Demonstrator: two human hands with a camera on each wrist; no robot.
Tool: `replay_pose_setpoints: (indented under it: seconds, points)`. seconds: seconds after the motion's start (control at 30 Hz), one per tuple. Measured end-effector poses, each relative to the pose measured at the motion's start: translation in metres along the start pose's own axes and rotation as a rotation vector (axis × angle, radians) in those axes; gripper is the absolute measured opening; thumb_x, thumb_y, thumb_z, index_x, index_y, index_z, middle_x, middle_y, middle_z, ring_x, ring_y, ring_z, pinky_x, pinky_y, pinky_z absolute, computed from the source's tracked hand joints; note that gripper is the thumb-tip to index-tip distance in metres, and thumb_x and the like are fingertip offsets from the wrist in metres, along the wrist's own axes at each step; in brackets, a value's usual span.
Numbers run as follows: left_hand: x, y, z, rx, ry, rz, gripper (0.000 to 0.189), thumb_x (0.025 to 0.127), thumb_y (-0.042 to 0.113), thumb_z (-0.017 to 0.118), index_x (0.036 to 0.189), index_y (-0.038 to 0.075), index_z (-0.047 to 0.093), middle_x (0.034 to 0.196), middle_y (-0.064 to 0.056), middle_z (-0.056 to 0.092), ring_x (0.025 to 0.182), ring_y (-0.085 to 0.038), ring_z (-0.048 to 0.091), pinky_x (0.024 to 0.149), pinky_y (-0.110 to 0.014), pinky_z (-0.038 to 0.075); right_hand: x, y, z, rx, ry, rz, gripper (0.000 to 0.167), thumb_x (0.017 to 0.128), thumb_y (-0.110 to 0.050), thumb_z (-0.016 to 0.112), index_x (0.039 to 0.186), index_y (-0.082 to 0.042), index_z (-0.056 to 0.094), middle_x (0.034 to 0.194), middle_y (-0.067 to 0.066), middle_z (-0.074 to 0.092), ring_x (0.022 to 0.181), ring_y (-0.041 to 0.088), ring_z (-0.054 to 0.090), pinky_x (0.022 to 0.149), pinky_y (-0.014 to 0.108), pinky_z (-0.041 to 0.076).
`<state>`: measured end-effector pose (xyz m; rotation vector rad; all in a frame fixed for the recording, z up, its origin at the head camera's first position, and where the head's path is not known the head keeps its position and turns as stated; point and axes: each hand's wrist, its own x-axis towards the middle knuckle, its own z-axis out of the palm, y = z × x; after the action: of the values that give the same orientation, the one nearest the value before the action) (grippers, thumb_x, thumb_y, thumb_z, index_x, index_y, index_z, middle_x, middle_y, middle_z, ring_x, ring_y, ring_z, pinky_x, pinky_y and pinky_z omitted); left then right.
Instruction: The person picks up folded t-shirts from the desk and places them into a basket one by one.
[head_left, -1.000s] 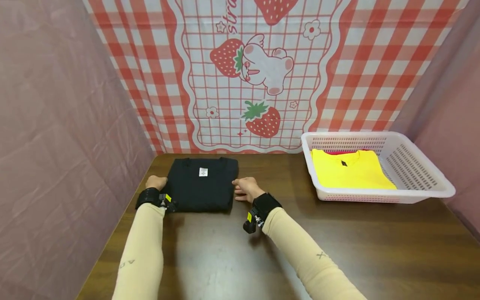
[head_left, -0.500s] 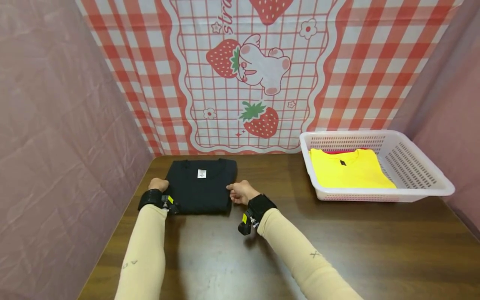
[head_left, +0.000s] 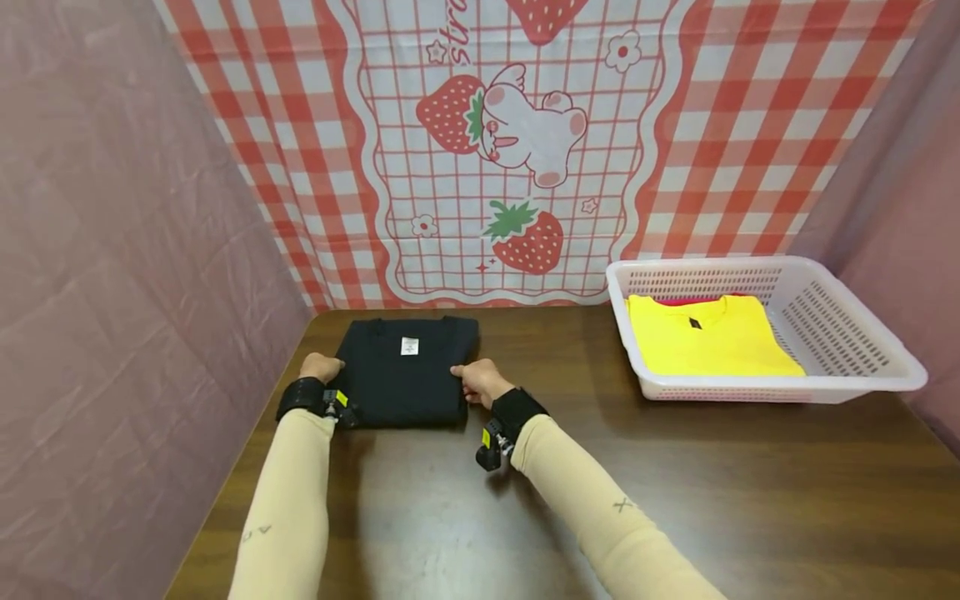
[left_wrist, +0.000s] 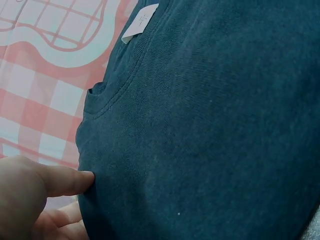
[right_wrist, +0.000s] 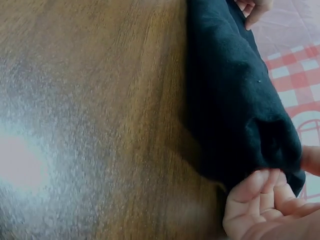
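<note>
A folded black T-shirt (head_left: 397, 387) lies at the back left of the table, its collar and white label (head_left: 409, 346) toward the curtain. My left hand (head_left: 321, 367) grips the shirt's left side. In the left wrist view the left thumb (left_wrist: 70, 181) lies on top of the cloth while the other fingers reach the edge from below. On the opposite side my right hand (head_left: 482, 381) pinches the right edge. The right wrist view has its curled fingers (right_wrist: 260, 192) under the fold of the shirt (right_wrist: 230, 65) and the thumb on the upper face.
A white perforated basket (head_left: 855, 385) stands at the back right, holding a folded yellow T-shirt (head_left: 712, 342) with something red beneath it. The brown wooden table (head_left: 585, 358) runs back to a red checked strawberry curtain (head_left: 525, 192). A pink cloth (head_left: 150, 250) hangs at the left.
My right hand has moved left onto the shirt's right edge and taken hold of it. My left hand has shifted slightly right at the left edge. The shirt lies in about the same place.
</note>
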<state>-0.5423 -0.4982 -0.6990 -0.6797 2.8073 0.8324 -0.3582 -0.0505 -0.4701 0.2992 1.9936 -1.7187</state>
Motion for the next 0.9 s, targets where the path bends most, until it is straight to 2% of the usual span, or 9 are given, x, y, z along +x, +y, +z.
replay_pose_setpoints:
  seconds: [0.1,0.13,0.2,0.27,0.37,0.43,0.57,0.7,0.9]
  points:
    - [-0.093,0.051,-0.036,-0.065,0.014,-0.024,0.073,0.083,0.041,0.067,0.129,-0.013,0.051,0.133,-0.032,0.053,0.120,-0.044,0.053,0.101,-0.051,0.046,-0.001,-0.001,0.001,-0.009,0.006,-0.023,0.022,0.094,-0.015,0.058,0.075,-0.013,0.046,0.060,-0.002,0.039,0.054,0.009,0.040,0.050,0.020,0.041]
    - [-0.124,0.068,-0.050,-0.078,0.036,-0.006,0.072,0.082,0.041,0.069,0.126,-0.014,0.053,0.129,-0.033,0.055,0.115,-0.043,0.056,0.096,-0.048,0.049,-0.002,-0.001,0.001,-0.011,0.006,-0.033,0.021,0.094,-0.014,0.057,0.076,-0.013,0.046,0.061,-0.002,0.040,0.055,0.009,0.040,0.051,0.020,0.041]
    - [-0.200,0.113,-0.083,-0.108,0.026,-0.011,0.065,0.086,0.035,0.068,0.126,-0.014,0.053,0.129,-0.033,0.055,0.112,-0.042,0.056,0.095,-0.046,0.050,-0.003,-0.002,0.000,-0.010,0.002,-0.052,0.023,0.094,-0.014,0.057,0.073,-0.014,0.046,0.059,-0.003,0.040,0.054,0.009,0.041,0.051,0.021,0.042]
    - [-0.236,0.136,-0.100,-0.114,0.032,0.011,0.057,0.087,0.032,0.067,0.122,-0.012,0.058,0.126,-0.031,0.058,0.103,-0.038,0.059,0.085,-0.043,0.053,-0.003,-0.003,-0.003,-0.013,-0.002,-0.070,0.027,0.094,-0.014,0.057,0.070,-0.015,0.044,0.060,-0.003,0.040,0.054,0.009,0.041,0.052,0.021,0.042]
    - [-0.286,0.172,-0.124,-0.103,-0.020,0.039,0.046,0.093,0.024,0.060,0.126,-0.008,0.058,0.130,-0.030,0.057,0.106,-0.037,0.059,0.085,-0.042,0.052,-0.005,-0.006,-0.009,-0.003,-0.007,-0.073,0.021,0.094,-0.014,0.057,0.075,-0.012,0.048,0.066,-0.001,0.043,0.058,0.009,0.044,0.053,0.021,0.043]
    - [-0.303,0.183,-0.131,-0.097,-0.030,0.089,0.044,0.095,0.023,0.057,0.128,-0.006,0.057,0.131,-0.029,0.057,0.106,-0.037,0.060,0.083,-0.041,0.052,-0.008,-0.006,-0.017,0.009,-0.017,-0.071,0.013,0.094,-0.014,0.057,0.083,-0.010,0.051,0.067,-0.002,0.046,0.058,0.009,0.047,0.054,0.020,0.044]
    - [-0.326,0.200,-0.133,-0.126,-0.048,0.160,0.046,0.098,0.023,0.053,0.132,-0.007,0.052,0.136,-0.029,0.052,0.118,-0.039,0.056,0.096,-0.044,0.050,-0.019,-0.003,-0.040,0.037,-0.052,-0.077,0.009,0.094,-0.014,0.057,0.087,-0.009,0.053,0.060,-0.006,0.043,0.053,0.005,0.044,0.054,0.019,0.043]
    - [-0.343,0.214,-0.121,-0.202,-0.070,0.189,0.046,0.099,0.021,0.052,0.135,-0.007,0.050,0.138,-0.028,0.051,0.123,-0.039,0.054,0.103,-0.046,0.047,-0.036,0.003,-0.069,0.033,-0.072,-0.108,0.022,0.095,-0.014,0.055,0.075,-0.012,0.046,0.056,-0.009,0.032,0.051,0.004,0.034,0.054,0.019,0.037]
    - [-0.381,0.236,-0.097,-0.233,-0.073,0.256,0.043,0.098,0.022,0.055,0.130,-0.006,0.056,0.131,-0.026,0.059,0.117,-0.037,0.059,0.099,-0.045,0.049,-0.067,0.018,-0.111,-0.003,-0.081,-0.143,0.033,0.096,-0.016,0.056,0.067,-0.016,0.040,0.058,-0.009,0.030,0.054,0.006,0.030,0.056,0.020,0.030]
